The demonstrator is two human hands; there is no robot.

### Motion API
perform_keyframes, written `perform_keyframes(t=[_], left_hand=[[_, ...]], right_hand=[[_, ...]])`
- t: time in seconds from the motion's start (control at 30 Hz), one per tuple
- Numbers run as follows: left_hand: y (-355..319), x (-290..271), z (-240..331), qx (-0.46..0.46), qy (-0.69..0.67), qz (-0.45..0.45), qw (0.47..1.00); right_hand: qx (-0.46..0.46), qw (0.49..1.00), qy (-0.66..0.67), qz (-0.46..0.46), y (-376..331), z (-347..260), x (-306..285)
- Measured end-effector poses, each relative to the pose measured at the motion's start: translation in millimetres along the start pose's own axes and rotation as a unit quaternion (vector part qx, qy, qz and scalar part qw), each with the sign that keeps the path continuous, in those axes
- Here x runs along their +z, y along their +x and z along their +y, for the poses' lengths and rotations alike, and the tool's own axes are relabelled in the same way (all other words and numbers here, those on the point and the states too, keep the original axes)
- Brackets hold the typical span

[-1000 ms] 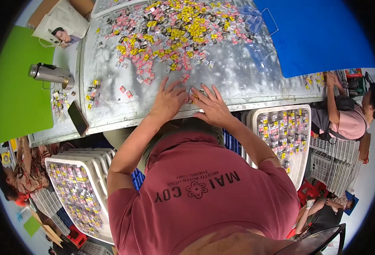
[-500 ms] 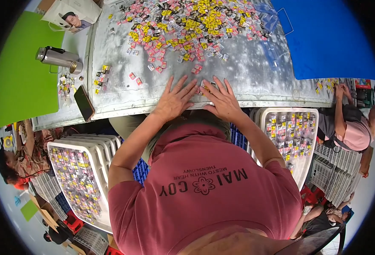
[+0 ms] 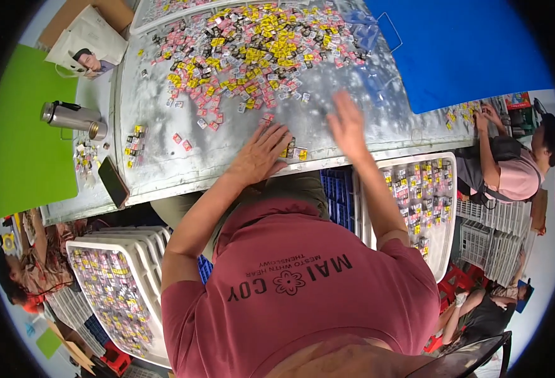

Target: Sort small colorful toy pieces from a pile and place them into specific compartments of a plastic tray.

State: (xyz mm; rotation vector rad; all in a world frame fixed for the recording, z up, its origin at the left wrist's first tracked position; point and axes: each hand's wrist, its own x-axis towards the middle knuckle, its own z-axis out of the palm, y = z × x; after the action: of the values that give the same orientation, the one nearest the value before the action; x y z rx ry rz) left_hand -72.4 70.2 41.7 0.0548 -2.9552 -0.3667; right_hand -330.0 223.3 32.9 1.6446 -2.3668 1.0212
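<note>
My left hand (image 3: pixel 260 153) lies flat near the table's front edge, fingers stretched and close together, partly over a short row of small rectangular pieces (image 3: pixel 299 153) in yellow, black and clear. How many lie under it is hidden. My right hand (image 3: pixel 348 126) is raised off to the right of that row, slightly blurred, its fingers stretched out and the thumb apart, with nothing visible in it. Beyond both hands spreads a large loose pile of such pieces (image 3: pixel 252 57), pink, yellow, black and white. Two pink pieces (image 3: pixel 181 142) lie left of my left hand.
The metal table (image 3: pixel 164 170) holds a lined-up block of pieces (image 3: pixel 135 145), a phone (image 3: pixel 113 183) and a steel flask (image 3: pixel 73 116). A blue board (image 3: pixel 466 57) covers the far right. Filled white trays (image 3: pixel 104 277) (image 3: pixel 416 201) stand either side. Other people work nearby.
My right hand has lifted off the row and swung up and right, uncovering part of it. My left hand stays beside the row. The whole view has shifted a little.
</note>
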Motion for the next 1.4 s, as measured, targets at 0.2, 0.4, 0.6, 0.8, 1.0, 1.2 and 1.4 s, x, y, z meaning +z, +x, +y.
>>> perform_keyframes(t=[0.2,0.4,0.6,0.8,1.0,1.2,1.4], left_hand=[[9,12,-5,0.048,-0.04,0.037,0.997],[9,18,-1,0.039,-0.046,0.086,0.994],[-4,22,-4,0.006,-0.052,0.183,0.982],[-35,-24,-35,-0.163,-0.109,0.288,0.938],[-123,-92,-113,-0.34,0.065,0.356,0.868],[-197,-101,-162,-0.468,0.087,0.303,0.825],[-211,-80,-180,-0.508,0.105,0.275,0.809]], right_hand=[[0.049,0.951,-0.277,0.129,23,104,-16],[0.072,0.925,-0.349,0.132,25,110,-16],[0.111,0.923,-0.342,0.138,20,108,-12],[0.131,0.93,-0.311,0.147,19,121,-14],[0.142,0.938,-0.286,0.134,22,118,-15],[0.127,0.945,-0.278,0.119,22,119,-14],[0.091,0.953,-0.26,0.128,22,118,-15]])
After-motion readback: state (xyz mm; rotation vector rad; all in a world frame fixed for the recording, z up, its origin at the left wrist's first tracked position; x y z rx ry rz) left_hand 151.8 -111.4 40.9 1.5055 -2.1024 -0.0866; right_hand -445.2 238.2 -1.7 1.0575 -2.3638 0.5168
